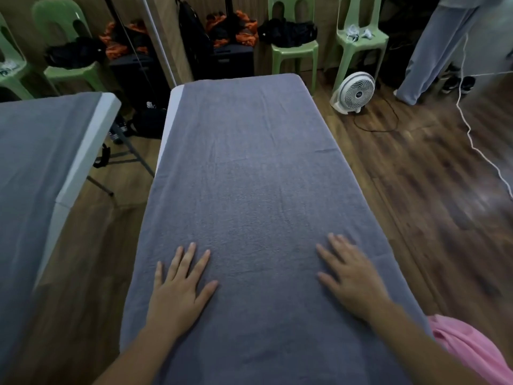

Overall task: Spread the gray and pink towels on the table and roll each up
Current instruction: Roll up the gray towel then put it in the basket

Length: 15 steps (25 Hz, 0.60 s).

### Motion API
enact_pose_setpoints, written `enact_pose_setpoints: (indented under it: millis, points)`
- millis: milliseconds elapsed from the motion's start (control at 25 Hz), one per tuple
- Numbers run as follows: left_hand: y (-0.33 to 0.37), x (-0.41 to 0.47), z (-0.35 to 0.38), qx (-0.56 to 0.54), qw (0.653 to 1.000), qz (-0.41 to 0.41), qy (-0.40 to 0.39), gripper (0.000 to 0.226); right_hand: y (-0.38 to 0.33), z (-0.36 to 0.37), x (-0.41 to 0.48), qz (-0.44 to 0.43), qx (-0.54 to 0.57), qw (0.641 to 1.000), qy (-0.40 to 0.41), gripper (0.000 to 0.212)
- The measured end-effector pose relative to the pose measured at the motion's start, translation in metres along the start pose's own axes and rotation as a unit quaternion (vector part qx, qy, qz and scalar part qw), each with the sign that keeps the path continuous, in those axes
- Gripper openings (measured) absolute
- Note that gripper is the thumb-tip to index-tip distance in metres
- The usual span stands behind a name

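Observation:
The gray towel point(249, 176) lies spread flat along the white table point(175, 107), covering almost all of it and hanging over the right side. My left hand point(179, 290) rests palm down on its near left part, fingers apart. My right hand point(352, 276) lies flat on the near right part, fingers apart too. Neither hand holds anything. The pink towel point(469, 348) sits bunched at the bottom right corner, beside my right forearm, partly cut off by the frame edge.
A second table point(91, 140) under gray cloth stands to the left across a narrow gap. Green chairs point(294, 48) with dark bags line the back wall. A white fan point(354, 91) and a white cord point(477, 145) are on the wood floor at right, where a person's legs point(433, 48) stand.

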<state>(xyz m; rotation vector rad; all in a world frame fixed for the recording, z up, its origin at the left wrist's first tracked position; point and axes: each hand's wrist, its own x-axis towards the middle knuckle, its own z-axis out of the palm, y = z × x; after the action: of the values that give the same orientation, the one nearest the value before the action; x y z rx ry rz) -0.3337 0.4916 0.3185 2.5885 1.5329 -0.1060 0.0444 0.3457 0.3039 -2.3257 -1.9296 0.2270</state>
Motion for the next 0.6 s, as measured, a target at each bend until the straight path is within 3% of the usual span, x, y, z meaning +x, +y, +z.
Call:
enact_pose_setpoints:
  millis: [200, 320, 440, 600]
  points:
    - [0.000, 0.003, -0.001, -0.001, 1.000, 0.001, -0.007, 0.065, 0.068, -0.015, -0.036, 0.182, 0.004, 0.983, -0.009, 0.067]
    - [0.000, 0.000, -0.004, 0.004, 1.000, 0.008, -0.012, 0.066, 0.064, -0.022, -0.034, 0.186, -0.009, 0.982, -0.023, 0.068]
    - [0.016, -0.030, -0.021, -0.020, 1.000, 0.001, 0.003, 0.068, 0.046, -0.039, -0.044, 0.106, -0.024, 0.994, -0.007, 0.064]
    - [0.046, -0.156, -0.020, -0.015, 0.996, 0.082, -0.011, 0.065, 0.027, -0.039, -0.133, -0.116, -0.018, 0.992, -0.040, 0.064]
